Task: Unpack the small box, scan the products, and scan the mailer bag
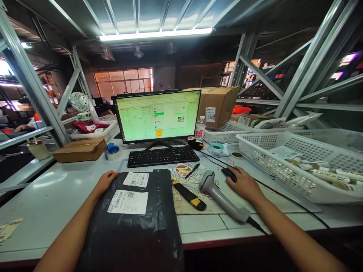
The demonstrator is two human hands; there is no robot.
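My left hand [106, 182] pinches the upper left edge of a black plastic mailing bag [159, 226]; the fingers behind it are partly hidden. Two white printed labels stick to the bag, which hangs over the table's front edge. On the right, my right hand [243, 182] rests over a black computer mouse [229, 174], fingers curved around it. Between the hands lie a grey barcode scanner [222, 198], a yellow and black utility knife [189, 194] and a black pen [192, 170]. Behind them is a black keyboard [163, 156] below a lit monitor [136, 121].
A white plastic basket [263, 160] of bottle-like items stands at right. A large carton [219, 109] is behind the monitor. At left are a flat cardboard box [79, 150] and a blue tape roll [113, 150]. Cables cross the desk mat. Metal rack posts flank the table.
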